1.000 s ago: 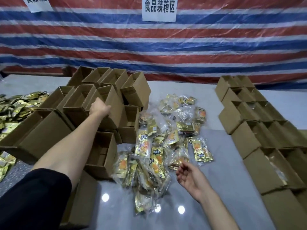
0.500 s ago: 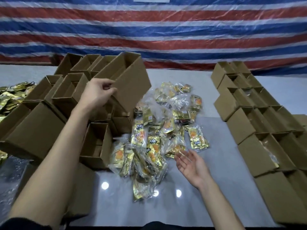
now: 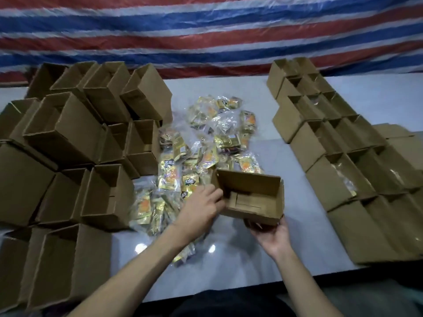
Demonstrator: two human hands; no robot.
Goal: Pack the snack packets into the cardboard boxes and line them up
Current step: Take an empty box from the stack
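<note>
An empty open cardboard box (image 3: 251,197) hangs just above the table in front of me, its opening tilted toward me. My left hand (image 3: 201,209) grips its left wall, fingers curled over the edge. My right hand (image 3: 271,236) cups the box from underneath at its near right corner. A heap of gold snack packets (image 3: 199,161) in clear wrap lies on the grey table (image 3: 251,259) behind and left of the box.
A loose pile of empty open boxes (image 3: 75,145) fills the left side. Rows of lined-up boxes (image 3: 338,156) run down the right side, some showing packets inside. A striped red, white and blue tarp (image 3: 206,30) hangs behind.
My left hand has carried a box from the left pile down to the middle of the table. My right hand has moved under the box and now supports it.
</note>
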